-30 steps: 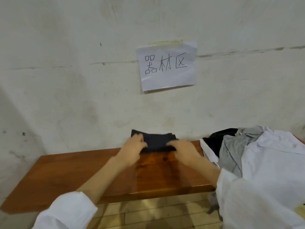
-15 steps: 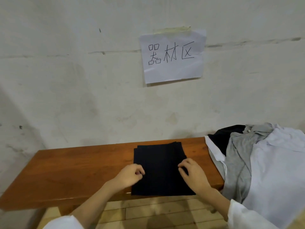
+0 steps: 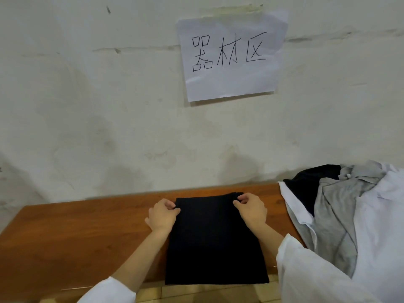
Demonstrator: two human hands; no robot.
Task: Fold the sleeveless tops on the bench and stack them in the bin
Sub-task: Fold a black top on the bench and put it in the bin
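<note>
The folded black top [image 3: 215, 241] is lying on the bench [image 3: 76, 232], its near edge overhanging the front. The left hand [image 3: 162, 215] and right hand [image 3: 251, 209] are seemingly pinching its far corners. A pile of tops [image 3: 341, 215] is lying to the right.

- Two hands of mine, lower centre of the frame: my left hand [image 3: 162, 215] and my right hand [image 3: 251, 209].
- Two white sleeves: left sleeve [image 3: 109, 289] and right sleeve [image 3: 306, 270].
- One folded black top [image 3: 214, 241], lying between my hands.
- One tabletop [image 3: 76, 232].
- One heap of loose clothes at the right edge. I count one black garment [image 3: 306, 189], one grey garment [image 3: 336, 215] and one white garment [image 3: 382, 226]. I cannot tell whether the white edge at the heap's left is a fourth piece.
- One paper sign [image 3: 231, 57], upper right of centre, with three handwritten characters.
- One strip of tape [image 3: 231, 10] along its top.
</note>
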